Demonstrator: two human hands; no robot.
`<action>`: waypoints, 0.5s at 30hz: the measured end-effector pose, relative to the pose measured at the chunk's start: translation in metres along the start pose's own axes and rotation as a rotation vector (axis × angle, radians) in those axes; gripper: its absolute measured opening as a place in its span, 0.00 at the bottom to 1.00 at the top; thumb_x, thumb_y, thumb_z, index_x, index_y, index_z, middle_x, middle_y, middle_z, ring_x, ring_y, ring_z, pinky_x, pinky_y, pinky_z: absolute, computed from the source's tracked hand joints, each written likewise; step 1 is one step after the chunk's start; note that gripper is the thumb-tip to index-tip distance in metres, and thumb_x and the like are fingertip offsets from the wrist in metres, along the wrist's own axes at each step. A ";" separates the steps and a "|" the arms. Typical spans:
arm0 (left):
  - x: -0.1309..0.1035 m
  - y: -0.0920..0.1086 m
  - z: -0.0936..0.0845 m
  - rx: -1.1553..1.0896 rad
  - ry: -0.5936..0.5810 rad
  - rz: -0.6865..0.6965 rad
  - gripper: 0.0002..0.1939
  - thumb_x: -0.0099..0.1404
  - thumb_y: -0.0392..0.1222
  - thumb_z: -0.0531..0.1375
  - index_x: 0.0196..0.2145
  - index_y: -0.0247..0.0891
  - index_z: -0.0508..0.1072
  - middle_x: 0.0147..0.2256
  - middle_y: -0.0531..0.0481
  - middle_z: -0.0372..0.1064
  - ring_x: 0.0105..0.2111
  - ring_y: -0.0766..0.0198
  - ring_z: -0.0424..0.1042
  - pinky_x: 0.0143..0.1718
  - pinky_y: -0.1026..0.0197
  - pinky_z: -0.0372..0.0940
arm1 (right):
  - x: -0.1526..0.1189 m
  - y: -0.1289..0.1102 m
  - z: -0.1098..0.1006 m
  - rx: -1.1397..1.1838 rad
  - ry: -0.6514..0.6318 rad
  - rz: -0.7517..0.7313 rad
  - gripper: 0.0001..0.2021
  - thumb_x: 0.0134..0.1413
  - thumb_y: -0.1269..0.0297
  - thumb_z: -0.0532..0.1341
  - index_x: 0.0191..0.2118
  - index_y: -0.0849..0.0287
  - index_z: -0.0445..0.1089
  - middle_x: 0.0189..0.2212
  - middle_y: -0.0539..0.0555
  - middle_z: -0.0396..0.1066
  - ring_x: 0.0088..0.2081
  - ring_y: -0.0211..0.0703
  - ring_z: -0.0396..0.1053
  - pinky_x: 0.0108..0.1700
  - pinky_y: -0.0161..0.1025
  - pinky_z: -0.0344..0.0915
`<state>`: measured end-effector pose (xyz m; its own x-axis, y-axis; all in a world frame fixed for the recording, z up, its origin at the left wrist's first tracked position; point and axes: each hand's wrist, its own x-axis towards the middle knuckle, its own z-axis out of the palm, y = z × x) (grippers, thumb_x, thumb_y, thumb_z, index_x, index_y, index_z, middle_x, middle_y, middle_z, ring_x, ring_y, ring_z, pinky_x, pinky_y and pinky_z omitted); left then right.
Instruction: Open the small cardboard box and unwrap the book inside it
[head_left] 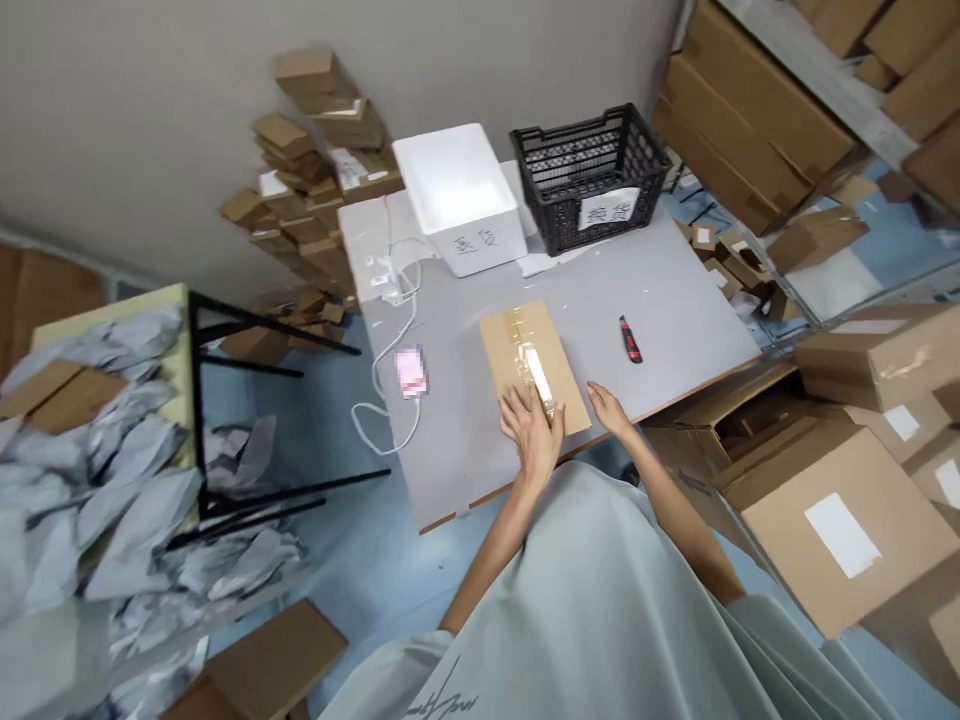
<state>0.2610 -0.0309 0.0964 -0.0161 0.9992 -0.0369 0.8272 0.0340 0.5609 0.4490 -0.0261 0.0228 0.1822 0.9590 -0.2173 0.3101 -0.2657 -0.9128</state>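
Observation:
A flat brown cardboard box [499, 345] with shiny clear tape along its middle lies near the table's front edge. My left hand [531, 425] rests on the near part of its top, palm down, fingers stretched out. Just to the right of the box is my right hand [609, 408], its fingers partly extended toward the box's edge, with nothing visible in them. Whether those fingertips touch the box I cannot tell. A red and black utility knife [630, 340] lies on the table beyond my right hand.
On the grey table [457, 440] stand a white bin [480, 248] and a black crate [600, 190], both with handwritten characters. A white cable [405, 335] and a blurred-out item [411, 372] are at left. Cartons [847, 510] crowd the right; grey parcels [142, 430] fill a left rack.

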 end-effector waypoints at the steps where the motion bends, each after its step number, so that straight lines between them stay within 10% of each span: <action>1: -0.001 0.011 0.005 -0.038 -0.024 0.077 0.37 0.80 0.54 0.59 0.79 0.33 0.63 0.82 0.26 0.42 0.83 0.27 0.36 0.78 0.21 0.45 | -0.020 -0.001 -0.021 -0.014 0.070 0.010 0.40 0.70 0.28 0.53 0.65 0.57 0.80 0.67 0.66 0.78 0.73 0.60 0.71 0.79 0.60 0.60; 7: -0.034 0.110 0.061 -0.411 -0.532 0.551 0.38 0.82 0.62 0.56 0.80 0.39 0.61 0.81 0.35 0.52 0.83 0.43 0.47 0.83 0.37 0.47 | -0.215 0.001 -0.183 -0.279 0.878 0.067 0.32 0.76 0.42 0.59 0.73 0.56 0.71 0.75 0.64 0.68 0.78 0.55 0.63 0.81 0.60 0.56; 11: -0.084 0.180 0.127 -0.490 -1.072 0.625 0.41 0.81 0.64 0.55 0.81 0.38 0.56 0.81 0.35 0.53 0.81 0.48 0.55 0.82 0.42 0.52 | -0.338 0.046 -0.254 -0.429 1.490 0.442 0.44 0.69 0.33 0.61 0.74 0.66 0.67 0.77 0.75 0.60 0.82 0.65 0.53 0.82 0.69 0.47; 15: -0.136 0.226 0.185 -0.392 -1.321 0.514 0.49 0.77 0.63 0.60 0.82 0.33 0.50 0.83 0.32 0.43 0.83 0.45 0.47 0.82 0.40 0.48 | -0.392 0.108 -0.273 -0.022 1.468 0.706 0.57 0.54 0.20 0.62 0.72 0.69 0.67 0.73 0.80 0.66 0.77 0.72 0.62 0.78 0.69 0.58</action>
<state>0.5538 -0.1627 0.0746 0.9182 0.1659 -0.3596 0.3775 -0.0923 0.9214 0.6662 -0.4575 0.1033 0.9647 -0.2570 -0.0576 -0.2061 -0.6006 -0.7725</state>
